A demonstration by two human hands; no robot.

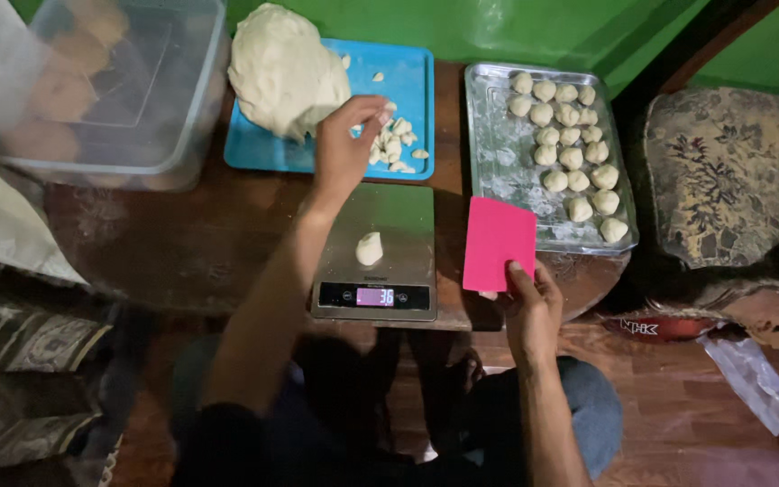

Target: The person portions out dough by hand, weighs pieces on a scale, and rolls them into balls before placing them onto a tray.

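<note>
My left hand point(346, 144) reaches over the blue tray point(412, 68), its fingertips pinched among several small dough scraps point(396, 144). A large mound of pale dough point(283, 70) lies on the tray's left half. A small dough piece point(369, 248) rests on the steel kitchen scale point(380, 248), whose display is lit. My right hand point(529, 307) holds a pink flat scraper point(498, 243) upright by its lower edge, right of the scale. Behind the scraper a metal baking tray point(502, 149) holds several dough balls point(570, 135).
A clear plastic lidded box point(110, 86) stands at the back left of the round wooden table point(182, 243). A patterned cushion point(723, 171) sits to the right, and a clear plastic bag point(755, 383) lies on the floor. Folded cloth point(11, 225) lies at the left.
</note>
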